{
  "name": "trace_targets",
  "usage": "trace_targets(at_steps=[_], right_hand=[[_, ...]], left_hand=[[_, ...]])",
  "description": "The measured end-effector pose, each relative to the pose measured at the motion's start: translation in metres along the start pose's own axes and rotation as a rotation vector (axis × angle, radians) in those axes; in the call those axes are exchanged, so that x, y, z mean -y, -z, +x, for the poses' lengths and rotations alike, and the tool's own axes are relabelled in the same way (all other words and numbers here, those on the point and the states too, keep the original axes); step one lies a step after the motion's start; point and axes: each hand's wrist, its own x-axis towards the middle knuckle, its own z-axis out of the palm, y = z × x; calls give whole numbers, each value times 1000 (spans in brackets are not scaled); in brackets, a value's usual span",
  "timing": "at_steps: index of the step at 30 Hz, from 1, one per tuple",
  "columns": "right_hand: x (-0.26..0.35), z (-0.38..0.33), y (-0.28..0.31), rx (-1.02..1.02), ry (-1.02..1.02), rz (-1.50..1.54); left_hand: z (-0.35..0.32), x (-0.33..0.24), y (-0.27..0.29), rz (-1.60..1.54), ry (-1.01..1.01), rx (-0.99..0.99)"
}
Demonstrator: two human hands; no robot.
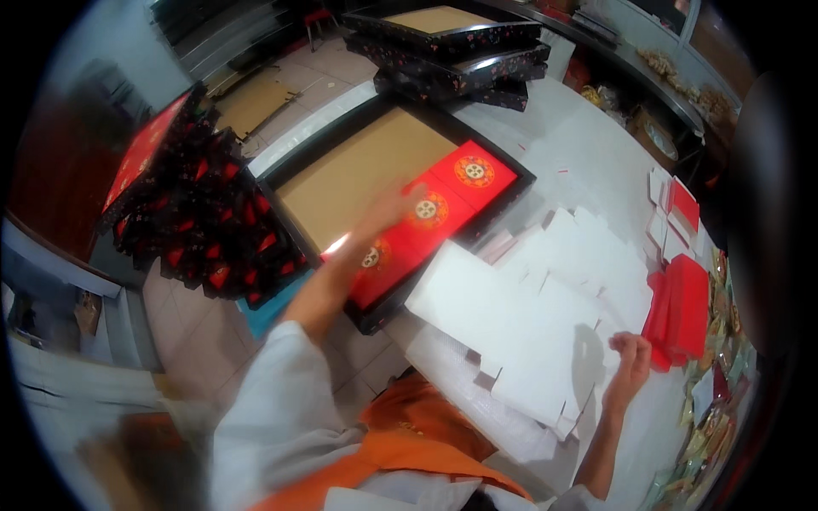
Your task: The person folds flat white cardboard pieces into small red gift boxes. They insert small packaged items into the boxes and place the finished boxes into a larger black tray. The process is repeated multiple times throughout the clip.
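A black-rimmed tray-like box (294, 162) with a tan bottom lies on the table. Along its near right side sit red square boxes (486, 194) with round gold-and-white emblems, in a row. My left hand (399, 209) reaches over this row, at the middle box; motion smears its fingers, so their grip is unclear. Over at the right, my right hand (629, 362) hovers by the edge of the white flat card pieces (528, 328), its fingers curled in with nothing visible in them. Right beside it is a stack of red folded pieces (686, 308).
Several similar dark patterned trays (452, 64) are stacked at the table's far end. At left stands a tall pile of dark-and-red trays (200, 213). Small white and red cards (680, 209) and wrapped packets (707, 426) line the right side of the white table (545, 140).
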Motion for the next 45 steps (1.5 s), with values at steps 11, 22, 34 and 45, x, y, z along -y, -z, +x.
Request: trace_targets(at_steps=[11,22,34,45], right_hand=[[-35,-30,37,219,204,-955],[-42,-56,45,192,240,-1045],[-46,-69,47,52,160,-1052],[-40,-68,41,27,109,-1047]], left_hand=[[-13,-22,-18,-5,-168,-170],[-158,-82,-18,12,-268,-202],[-132,-110,-55,-68,-246,-46],[-117,-105,-57,9,-294,-111]])
